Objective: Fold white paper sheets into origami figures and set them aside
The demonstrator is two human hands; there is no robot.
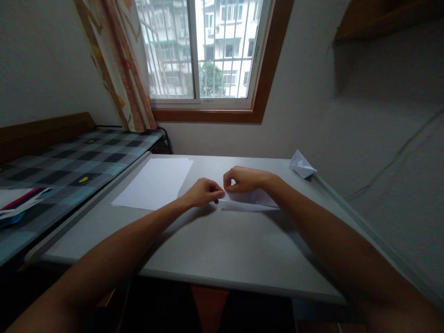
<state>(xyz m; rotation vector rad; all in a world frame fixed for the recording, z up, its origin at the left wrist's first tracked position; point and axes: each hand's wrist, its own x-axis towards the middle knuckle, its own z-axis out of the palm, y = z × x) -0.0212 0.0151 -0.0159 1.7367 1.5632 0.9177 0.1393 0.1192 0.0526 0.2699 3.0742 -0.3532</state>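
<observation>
A folded white paper (255,199) lies flat on the grey table (222,245), near its middle. My left hand (204,192) is closed in a pinch on the paper's left end. Just to the right, my right hand (243,179) is curled with its fingertips pressed onto the same paper; most of the fold is hidden under it. The two hands almost touch.
A stack of plain white sheets (156,182) lies to the left of my hands. A finished folded paper shape (301,165) sits at the table's far right corner by the wall. A checked bed (69,162) with some papers (19,201) runs along the left side.
</observation>
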